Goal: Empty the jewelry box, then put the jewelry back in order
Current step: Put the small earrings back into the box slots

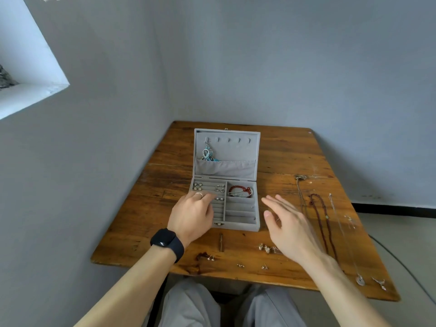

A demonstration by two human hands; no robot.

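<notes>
Judging from loose and seated pieces, refilling seems underway: the left hand (191, 215) curls into the ring rows of the open jewelry box (240, 226) at mid-table, hold unclear, the right hand (290, 225) hovers flat and empty beside it, and the earrings (266, 248) need a fine pinch next.

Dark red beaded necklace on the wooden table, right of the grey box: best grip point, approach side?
Probably the far rounded end of the dark red beaded necklace, pinched from above. It lies flat on the wooden table as a long narrow loop, strands close together, so a top-down pinch there lifts both. The right hand is nearest.
</notes>
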